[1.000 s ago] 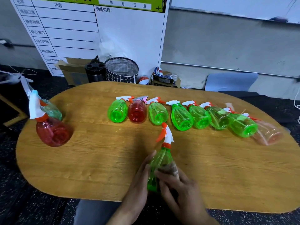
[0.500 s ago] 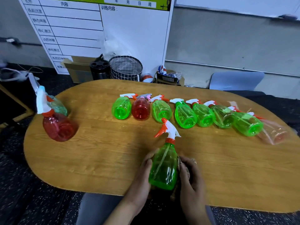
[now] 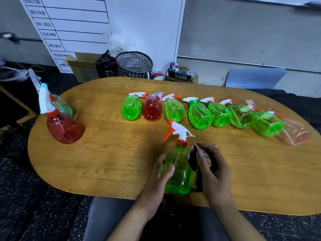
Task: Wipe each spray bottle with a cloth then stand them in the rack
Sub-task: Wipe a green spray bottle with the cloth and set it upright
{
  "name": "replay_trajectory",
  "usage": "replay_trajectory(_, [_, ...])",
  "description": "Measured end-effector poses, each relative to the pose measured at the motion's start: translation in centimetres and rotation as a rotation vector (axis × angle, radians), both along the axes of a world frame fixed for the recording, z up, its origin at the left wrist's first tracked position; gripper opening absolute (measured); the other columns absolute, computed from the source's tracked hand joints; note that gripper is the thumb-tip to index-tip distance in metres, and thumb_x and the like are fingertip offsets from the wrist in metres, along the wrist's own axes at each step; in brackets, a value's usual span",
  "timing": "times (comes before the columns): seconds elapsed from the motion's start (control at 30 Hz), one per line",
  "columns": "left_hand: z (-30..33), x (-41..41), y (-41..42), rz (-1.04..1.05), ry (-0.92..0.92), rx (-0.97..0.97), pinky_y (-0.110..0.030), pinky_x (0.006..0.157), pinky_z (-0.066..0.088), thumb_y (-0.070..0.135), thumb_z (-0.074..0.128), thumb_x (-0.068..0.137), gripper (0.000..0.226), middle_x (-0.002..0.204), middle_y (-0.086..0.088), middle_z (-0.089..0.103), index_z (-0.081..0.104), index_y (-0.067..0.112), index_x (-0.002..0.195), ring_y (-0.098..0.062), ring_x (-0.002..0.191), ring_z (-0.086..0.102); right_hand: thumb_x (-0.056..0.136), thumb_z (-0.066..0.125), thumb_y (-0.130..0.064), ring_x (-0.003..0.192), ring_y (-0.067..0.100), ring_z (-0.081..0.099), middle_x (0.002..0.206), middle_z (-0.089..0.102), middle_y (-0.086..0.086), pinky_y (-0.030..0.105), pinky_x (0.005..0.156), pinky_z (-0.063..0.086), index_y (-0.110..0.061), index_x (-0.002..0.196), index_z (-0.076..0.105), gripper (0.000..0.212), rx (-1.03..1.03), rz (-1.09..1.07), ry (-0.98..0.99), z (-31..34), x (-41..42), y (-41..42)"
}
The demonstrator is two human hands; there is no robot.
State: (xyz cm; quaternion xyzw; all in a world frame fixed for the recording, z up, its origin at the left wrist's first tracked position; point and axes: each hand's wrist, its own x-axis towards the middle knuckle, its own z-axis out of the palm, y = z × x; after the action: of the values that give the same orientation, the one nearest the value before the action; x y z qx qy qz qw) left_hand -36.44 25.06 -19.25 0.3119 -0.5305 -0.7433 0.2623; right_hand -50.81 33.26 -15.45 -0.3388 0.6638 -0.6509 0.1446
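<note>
One green bottle (image 3: pixel 178 169) now stands upright at the counter (image 3: pixel 104 162) edge, gripped by the left hand (image 3: pixel 156 178). Beside that grip, the right hand (image 3: pixel 213 169) has slid its clutched dark cloth (image 3: pixel 193 160) up the bottle's side; wiping is unfinished, eight more lie beyond.

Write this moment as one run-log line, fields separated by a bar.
step: wiping | left hand: holds green bottle | right hand: presses cloth on bottle | row: lying on table
</note>
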Motion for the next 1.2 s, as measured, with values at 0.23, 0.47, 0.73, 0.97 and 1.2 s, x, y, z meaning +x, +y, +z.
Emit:
replay_trajectory(0.23, [-0.2, 0.1, -0.2, -0.018, 0.058, 0.038, -0.068, 0.118, 0.04, 0.057, 0.057, 0.099, 0.056, 0.156, 0.008, 0.057, 0.051, 0.043, 0.154, -0.022, 0.146, 0.053, 0.101, 0.062, -0.042, 0.104, 0.004, 0.07, 0.112, 0.074, -0.014, 0.034, 0.09, 0.057, -0.032, 0.12, 0.075, 0.025, 0.246, 0.088, 0.318, -0.2, -0.6, -2.9])
replay_trajectory(0.47, [-0.9, -0.1, -0.2, 0.021, 0.022, -0.057, -0.059, 0.126, 0.033, 0.056, 0.053, 0.101, 0.052, 0.159, 0.007, 0.055, 0.053, 0.046, 0.152, -0.02, 0.151, 0.048, 0.102, 0.062, -0.035, 0.095, 0.008, 0.073, 0.123, 0.068, -0.005, 0.026, 0.076, 0.06, -0.034, 0.128, 0.071, 0.028, 0.141, 0.265, 0.695, -2.2, 1.3, 1.6])
replay_trajectory(0.73, [-1.1, -0.2, -0.1, -0.002, 0.009, -0.103, -0.062, 0.124, 0.035, 0.054, 0.05, 0.104, 0.051, 0.16, 0.006, 0.054, 0.051, 0.044, 0.154, -0.02, 0.15, 0.048, 0.1, 0.064, -0.036, 0.096, 0.0, 0.071, 0.118, 0.07, -0.009, 0.023, 0.079, 0.059, -0.034, 0.124, 0.075, 0.026, 0.087, 0.209, 0.578, -0.2, -0.1, 1.1])
replay_trajectory(0.97, [-1.1, -0.1, -0.3, -0.027, 0.043, -0.022, -0.063, 0.119, 0.042, 0.053, 0.05, 0.102, 0.048, 0.156, 0.007, 0.057, 0.054, 0.05, 0.15, -0.021, 0.146, 0.054, 0.1, 0.058, -0.043, 0.093, 0.002, 0.07, 0.111, 0.068, -0.013, 0.034, 0.077, 0.059, -0.034, 0.119, 0.075, 0.027, 0.203, 0.12, 0.552, -0.7, 0.2, -1.4])
replay_trajectory(1.2, [-1.2, -0.5, -0.1, 0.019, -0.002, -0.142, -0.053, 0.127, 0.034, 0.058, 0.051, 0.099, 0.054, 0.157, 0.014, 0.055, 0.054, 0.046, 0.151, -0.011, 0.148, 0.049, 0.101, 0.065, -0.035, 0.078, 0.009, 0.073, 0.125, 0.071, -0.004, 0.027, 0.062, 0.06, -0.036, 0.124, 0.073, 0.024, 0.117, 0.37, 0.857, -2.6, 0.8, 2.8])
